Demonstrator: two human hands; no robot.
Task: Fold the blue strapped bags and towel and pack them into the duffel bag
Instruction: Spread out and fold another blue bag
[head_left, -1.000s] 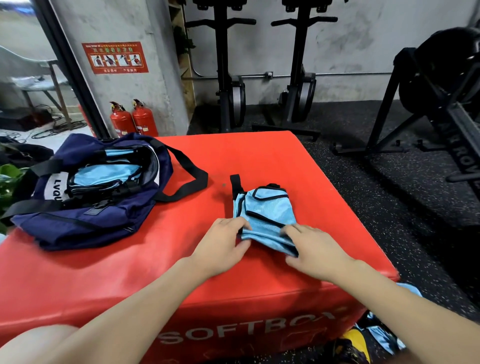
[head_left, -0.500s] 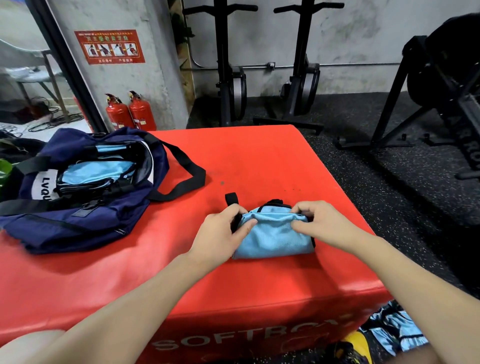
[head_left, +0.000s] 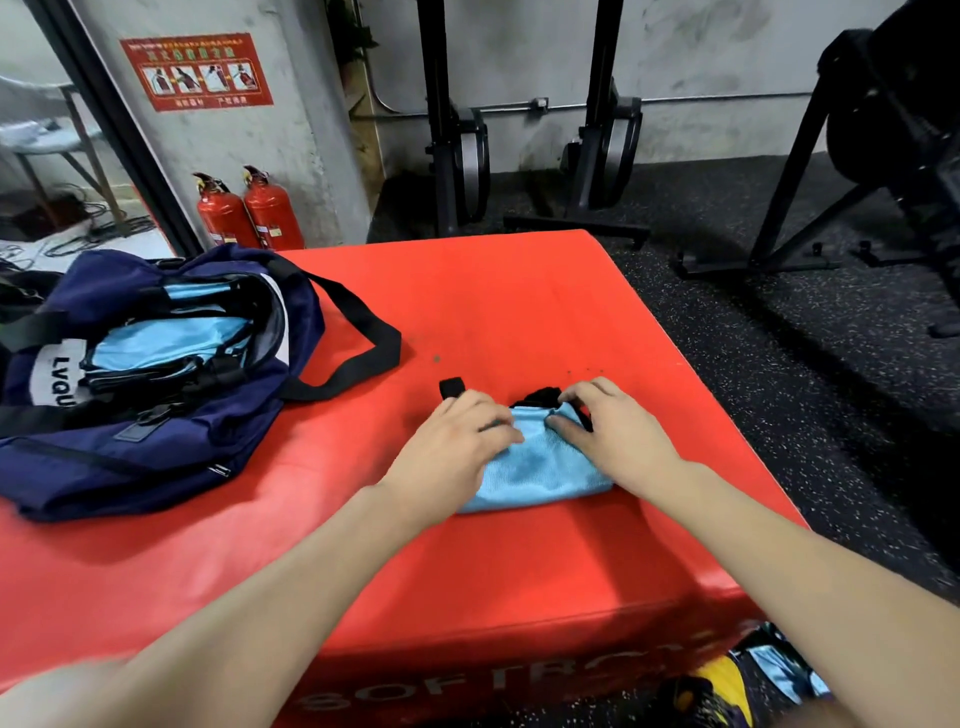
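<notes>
A light blue strapped bag (head_left: 540, 470) lies folded into a small bundle on the red soft box (head_left: 519, 291), near its right front. A black strap end pokes out past its far left corner. My left hand (head_left: 457, 441) grips the bundle's left end with thumb and fingers curled round it. My right hand (head_left: 608, 431) holds the right end, thumb on top and fingers curled over the far edge. The navy duffel bag (head_left: 156, 452) sits open on the box's left side, with folded light blue bags inside.
The duffel's black shoulder strap (head_left: 363, 343) loops onto the box between the duffel and my hands. More blue fabric (head_left: 779, 670) lies on the floor at the box's front right. Two red fire extinguishers (head_left: 249, 213) and gym machines stand behind.
The blue bag has gone from a flat shape to a folded-over bundle. Both hands moved from its near edge to its ends and far edge. My view shifted slightly.
</notes>
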